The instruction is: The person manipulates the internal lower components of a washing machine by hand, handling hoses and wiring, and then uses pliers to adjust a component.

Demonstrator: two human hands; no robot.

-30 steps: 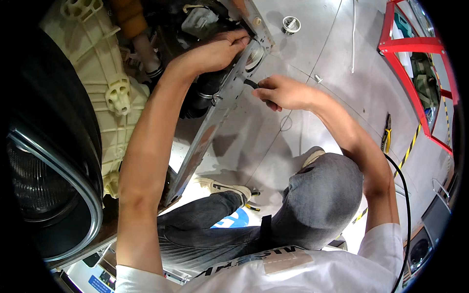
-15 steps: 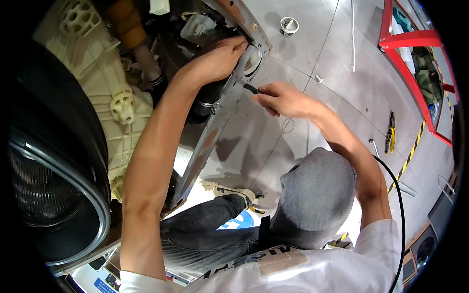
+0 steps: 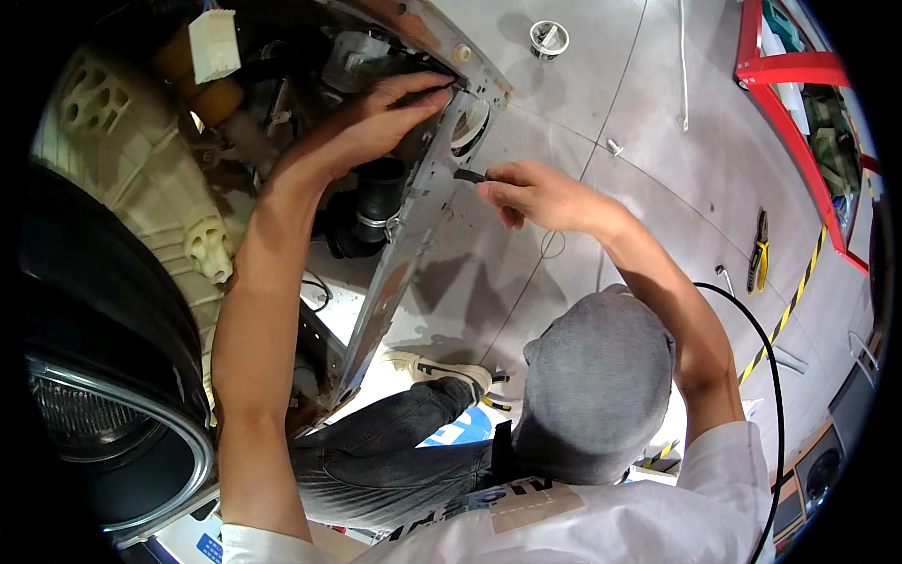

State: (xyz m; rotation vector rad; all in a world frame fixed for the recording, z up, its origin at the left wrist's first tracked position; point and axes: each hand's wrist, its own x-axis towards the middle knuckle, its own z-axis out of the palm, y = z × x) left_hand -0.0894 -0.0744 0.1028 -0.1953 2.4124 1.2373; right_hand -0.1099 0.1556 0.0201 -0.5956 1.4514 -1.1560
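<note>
My left hand point(image 3: 395, 117) reaches into the opened machine, fingertips bent together against the inner side of its metal frame point(image 3: 413, 211), above a round hole; what they hold, if anything, is hidden. Beneath it lies a black rubber hose point(image 3: 376, 202) with a clamp. Outside the frame, below that hole, my right hand point(image 3: 521, 195) grips a black handle point(image 3: 470, 176) whose far end meets the frame; I cannot make out its tip. A white connector block point(image 3: 213, 42) hangs at the upper left of the machine, above a cream plastic housing point(image 3: 122, 160).
A black-rimmed drum opening point(image 3: 122, 442) fills the lower left. On the floor point(image 3: 583, 103) are a small cup point(image 3: 549, 39), a white fastener point(image 3: 613, 147) and yellow-black pliers point(image 3: 759, 249). A red-framed cart point(image 3: 785, 71) stands at upper right; my bent knee point(image 3: 592, 376) is below my right hand.
The view has shifted, bringing the white connector block fully into sight. My left fingers look a little straighter along the frame's edge; my right hand still grips the black handle in much the same place.
</note>
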